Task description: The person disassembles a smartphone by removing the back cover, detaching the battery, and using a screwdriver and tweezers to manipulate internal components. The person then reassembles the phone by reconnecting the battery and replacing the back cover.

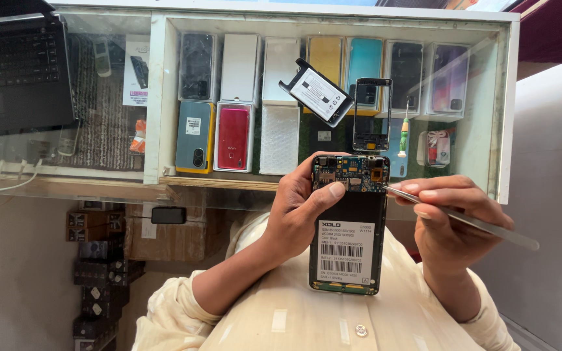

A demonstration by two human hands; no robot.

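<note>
My left hand (pixel 297 211) grips an opened black phone (pixel 349 247) with its back cover off. The circuit board shows at the top and a white label with barcodes lies in the battery bay. My thumb rests on the board's left part. My right hand (pixel 450 218) holds metal tweezers (pixel 482 226), whose tip touches the board's right edge beside a small orange part.
On the glass counter lie a black and white battery (pixel 317 92), a black phone frame (pixel 372 114), a small green-handled screwdriver (pixel 403 133) and a clear pouch (pixel 437 148). Phone boxes (pixel 234 136) fill the case below the glass. A laptop (pixel 17 65) sits at the far left.
</note>
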